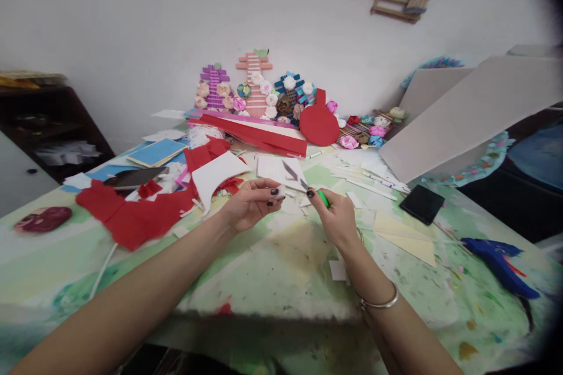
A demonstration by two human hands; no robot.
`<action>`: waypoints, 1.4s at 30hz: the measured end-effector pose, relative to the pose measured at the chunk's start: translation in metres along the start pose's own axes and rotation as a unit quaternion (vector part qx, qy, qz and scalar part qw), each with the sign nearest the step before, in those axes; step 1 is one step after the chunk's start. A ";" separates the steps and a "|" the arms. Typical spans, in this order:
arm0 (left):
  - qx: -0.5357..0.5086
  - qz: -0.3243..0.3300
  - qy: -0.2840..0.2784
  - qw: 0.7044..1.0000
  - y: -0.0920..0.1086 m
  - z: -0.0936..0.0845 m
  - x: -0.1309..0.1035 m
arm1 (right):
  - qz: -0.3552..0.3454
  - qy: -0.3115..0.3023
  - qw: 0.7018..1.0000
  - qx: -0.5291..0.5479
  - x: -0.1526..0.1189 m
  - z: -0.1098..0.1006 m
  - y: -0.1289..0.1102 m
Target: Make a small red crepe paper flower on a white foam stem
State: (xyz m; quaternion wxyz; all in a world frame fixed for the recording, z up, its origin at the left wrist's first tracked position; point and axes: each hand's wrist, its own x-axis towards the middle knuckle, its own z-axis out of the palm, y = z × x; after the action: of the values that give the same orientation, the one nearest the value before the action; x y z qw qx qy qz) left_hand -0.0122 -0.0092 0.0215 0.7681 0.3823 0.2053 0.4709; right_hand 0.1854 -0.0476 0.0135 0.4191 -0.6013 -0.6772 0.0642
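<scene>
Your L hand [251, 205]: grip narrow, pinching sm. white piece [282, 192]. Your R hand [338, 218]: grip holding green-handled scissors [324, 198], blades apart, over tabletop [281, 269].

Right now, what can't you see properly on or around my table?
Head view: most of the scissors' green handle, covered by the right hand.
Head view: the full shape of the small white piece, hidden by the left hand's fingers.
Head view: the wall rack's top, cut off by the upper edge.
Head view: the shelf's contents, blurred in shadow.
</scene>
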 end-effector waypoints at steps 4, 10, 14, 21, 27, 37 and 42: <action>0.056 0.030 0.010 0.998 -0.006 0.000 0.003 | 0.053 0.036 0.998 0.021 0.004 -0.001 0.002; 0.169 0.100 0.037 0.980 -0.013 0.001 0.005 | 0.076 0.041 0.996 0.009 0.009 -0.005 0.006; 0.219 0.115 0.052 0.967 -0.015 0.001 0.005 | 0.118 -0.004 0.987 0.106 0.010 -0.005 0.011; 0.151 0.052 0.072 0.985 -0.012 0.002 0.006 | 0.196 -0.122 0.897 0.376 0.006 -0.005 0.002; 0.079 -0.006 0.042 0.996 -0.012 0.000 0.006 | 0.217 -0.174 0.850 0.448 0.004 -0.006 -0.008; 0.135 0.014 -0.011 0.991 -0.020 -0.002 0.006 | 0.170 -0.153 0.848 0.478 0.002 0.004 -0.007; 0.128 0.019 -0.007 0.992 -0.022 0.000 0.006 | 0.139 -0.167 0.867 0.448 0.000 0.008 -0.007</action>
State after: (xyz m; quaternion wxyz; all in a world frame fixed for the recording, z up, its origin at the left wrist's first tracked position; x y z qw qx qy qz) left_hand 0.0026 -0.0099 0.0047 0.7049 0.4850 0.2511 0.4526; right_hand 0.1746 -0.0464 0.0127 0.5113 -0.4167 -0.5451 0.5176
